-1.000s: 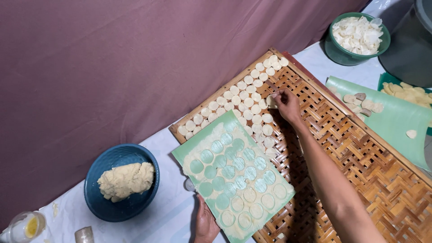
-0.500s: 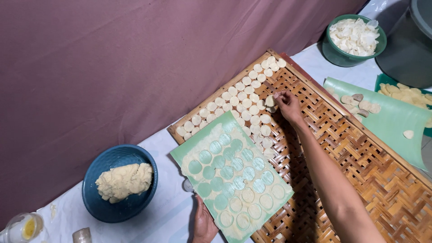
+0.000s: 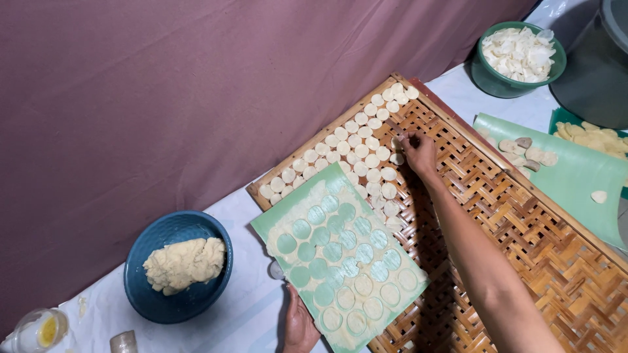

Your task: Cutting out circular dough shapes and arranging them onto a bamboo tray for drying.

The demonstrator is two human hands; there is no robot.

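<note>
The right hand (image 3: 418,151) has barely shifted, fingertips still pinching a small dough disc (image 3: 397,142) at the edge of the rows on the woven bamboo tray (image 3: 523,222), while the left hand (image 3: 299,325) keeps gripping the green sheet (image 3: 340,258) of cut-out dough, beside the blue bowl (image 3: 178,267).

Mauve cloth backdrop (image 3: 163,98) behind; pale table covering (image 3: 242,320) below; soft even light.
</note>
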